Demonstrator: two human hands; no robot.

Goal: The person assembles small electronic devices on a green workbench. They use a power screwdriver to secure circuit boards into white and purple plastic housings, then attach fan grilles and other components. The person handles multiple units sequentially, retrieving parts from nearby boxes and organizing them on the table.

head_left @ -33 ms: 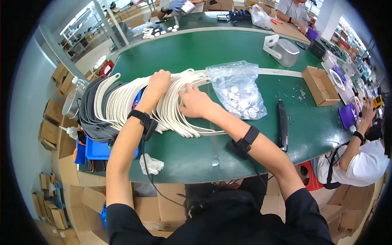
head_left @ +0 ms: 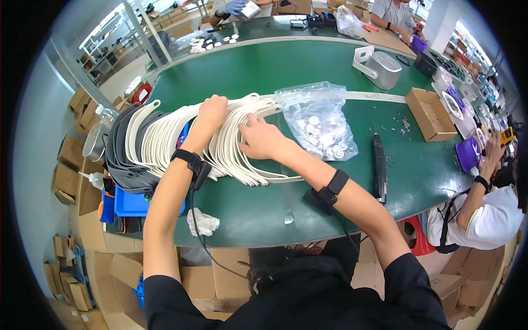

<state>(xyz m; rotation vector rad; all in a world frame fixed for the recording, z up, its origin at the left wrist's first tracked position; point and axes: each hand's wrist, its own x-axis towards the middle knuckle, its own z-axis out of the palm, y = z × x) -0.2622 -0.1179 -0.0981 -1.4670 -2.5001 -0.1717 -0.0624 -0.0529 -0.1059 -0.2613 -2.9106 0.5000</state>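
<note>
My left hand [head_left: 213,114] is closed with curled fingers over a row of cream curved handles [head_left: 170,137]; its fingertips are partly hidden. Beside it, my right hand [head_left: 263,137] has its fingers apart, touching the right-hand group of cream handles [head_left: 234,151]. These handles are flat bent bands with round holes at their ends, packed on edge. Dark grey handles [head_left: 122,157] of like shape lie at the left end of the row. A clear plastic bag [head_left: 319,124] of small white round pieces lies just right of my right hand.
A black screwdriver-like power tool [head_left: 379,168] lies at right, near scattered small bits and an open cardboard box [head_left: 432,116]. Farther back stands a grey container [head_left: 383,70] with a white handle. Crumpled white tissue [head_left: 203,222] and a blue tray [head_left: 131,203] lie near left. Co-workers sit around the table.
</note>
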